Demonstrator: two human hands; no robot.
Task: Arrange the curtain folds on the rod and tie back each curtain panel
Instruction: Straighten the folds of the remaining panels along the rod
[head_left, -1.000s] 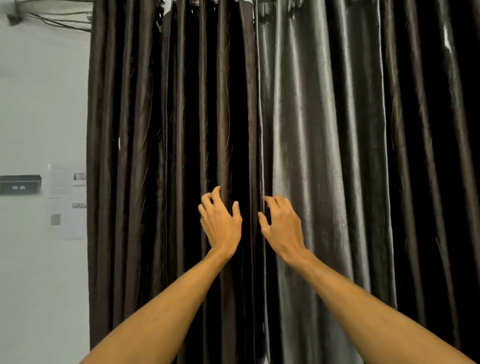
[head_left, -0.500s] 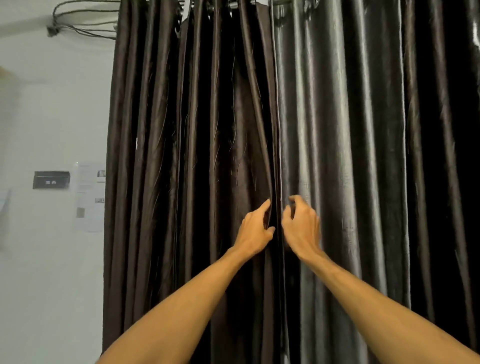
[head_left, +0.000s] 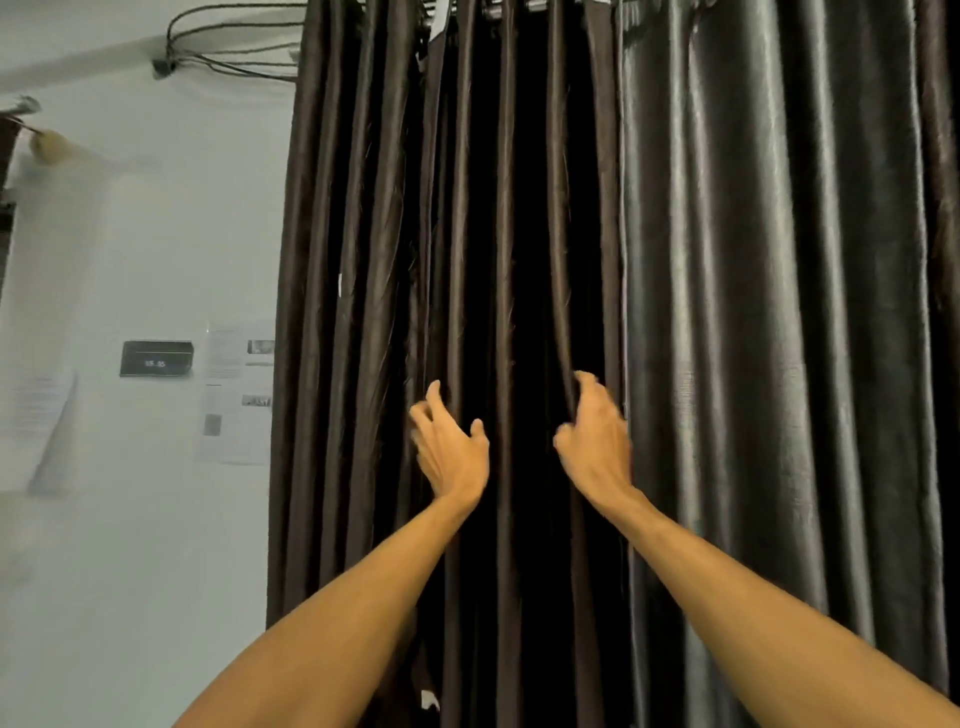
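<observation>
Curtain's brown panel (head_left: 363, 312) hangs at 10 o'clock, grey panel (head_left: 779, 312) at 3. At 6, hands lately together have parted, spreading folds: left hand (head_left: 452, 452) splayed loose, right hand (head_left: 595, 441) clutching a brown fold (head_left: 563, 312). Tying back is still ahead.

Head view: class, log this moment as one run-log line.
left hand open by brown curtain folds | right hand grips a brown curtain fold | grey curtain untouched | neither panel tied back
</observation>
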